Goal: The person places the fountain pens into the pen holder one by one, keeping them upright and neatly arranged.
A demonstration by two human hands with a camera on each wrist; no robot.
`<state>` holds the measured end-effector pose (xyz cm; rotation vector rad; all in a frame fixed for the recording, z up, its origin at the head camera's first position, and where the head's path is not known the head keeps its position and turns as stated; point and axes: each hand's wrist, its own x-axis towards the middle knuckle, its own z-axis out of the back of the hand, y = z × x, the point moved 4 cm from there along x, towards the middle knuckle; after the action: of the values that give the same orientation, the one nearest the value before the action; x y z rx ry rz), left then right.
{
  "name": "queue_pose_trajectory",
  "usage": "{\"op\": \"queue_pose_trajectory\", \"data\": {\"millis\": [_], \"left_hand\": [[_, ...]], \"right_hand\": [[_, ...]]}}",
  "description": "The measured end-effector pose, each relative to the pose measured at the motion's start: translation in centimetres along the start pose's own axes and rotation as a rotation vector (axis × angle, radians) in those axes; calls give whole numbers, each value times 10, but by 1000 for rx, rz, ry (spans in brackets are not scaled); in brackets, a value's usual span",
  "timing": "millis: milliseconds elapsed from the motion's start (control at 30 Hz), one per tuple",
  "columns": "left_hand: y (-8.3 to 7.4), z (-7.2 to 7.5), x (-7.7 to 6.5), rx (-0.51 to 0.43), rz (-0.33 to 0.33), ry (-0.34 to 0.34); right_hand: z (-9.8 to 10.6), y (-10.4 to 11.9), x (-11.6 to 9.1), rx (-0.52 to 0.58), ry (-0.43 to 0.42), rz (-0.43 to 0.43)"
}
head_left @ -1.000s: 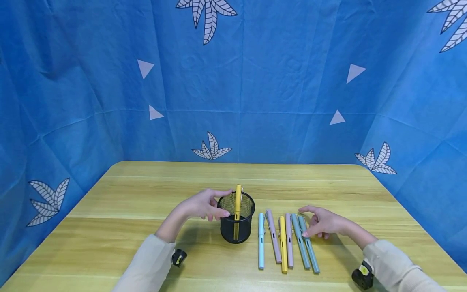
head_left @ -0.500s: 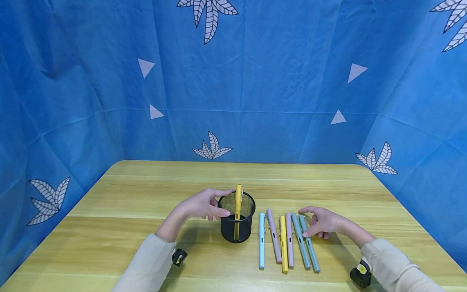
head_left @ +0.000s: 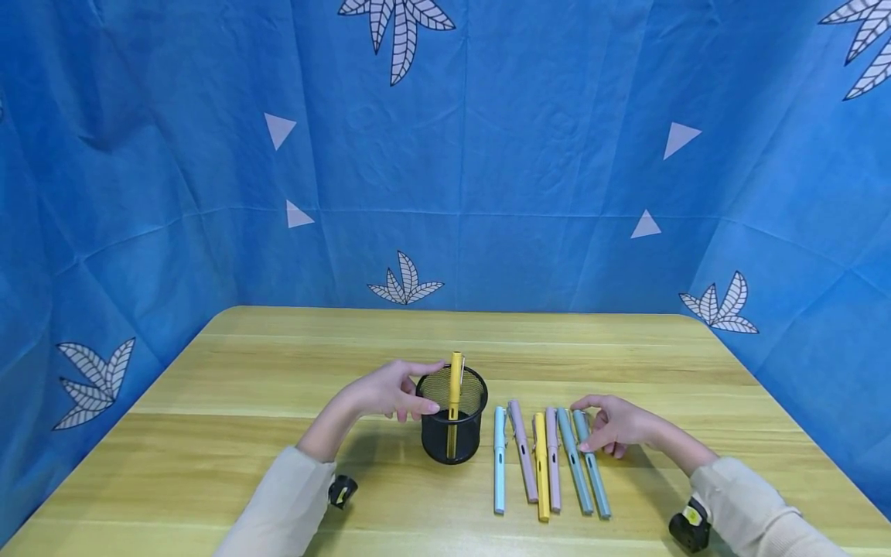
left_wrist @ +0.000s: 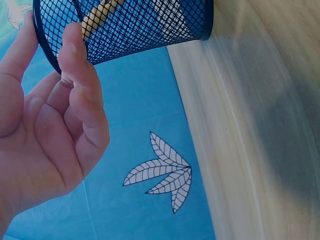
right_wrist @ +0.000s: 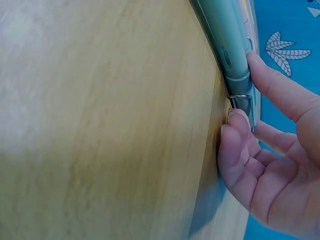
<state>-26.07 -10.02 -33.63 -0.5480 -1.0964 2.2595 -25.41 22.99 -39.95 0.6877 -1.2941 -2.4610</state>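
Observation:
My left hand (head_left: 390,391) grips a black mesh pen holder (head_left: 450,447) by its rim, thumb at the near side and index finger at the far side. One yellow pen (head_left: 455,383) stands in the holder, clip to the right. In the left wrist view the mesh wall (left_wrist: 145,27) shows beside the fingers. On the right, my right hand (head_left: 623,424) pinches the capped end of the outermost grey-teal pen (head_left: 597,487). The right wrist view shows the thumb on that pen (right_wrist: 225,42) and the other fingers curled at its clip end.
Left of the pinched pen lie another grey-teal pen (head_left: 576,480), a lilac pen (head_left: 553,472), a yellow pen (head_left: 542,480), a second lilac pen (head_left: 525,464) and a light blue pen (head_left: 499,472). A blue patterned cloth (head_left: 459,193) hangs around the wooden table (head_left: 278,363).
The capped end of the outermost grey-teal pen has shifted slightly right, away from its neighbour, with my right fingers closing at it. My left hand and the pen holder keep their place.

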Motion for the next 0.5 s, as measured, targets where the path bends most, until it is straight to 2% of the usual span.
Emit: {"op": "queue_pose_trajectory", "data": {"millis": [500], "left_hand": [[-2,0,-2,0,-2,0]], "right_hand": [[-3,6,-2,25,-54,-10]]}}
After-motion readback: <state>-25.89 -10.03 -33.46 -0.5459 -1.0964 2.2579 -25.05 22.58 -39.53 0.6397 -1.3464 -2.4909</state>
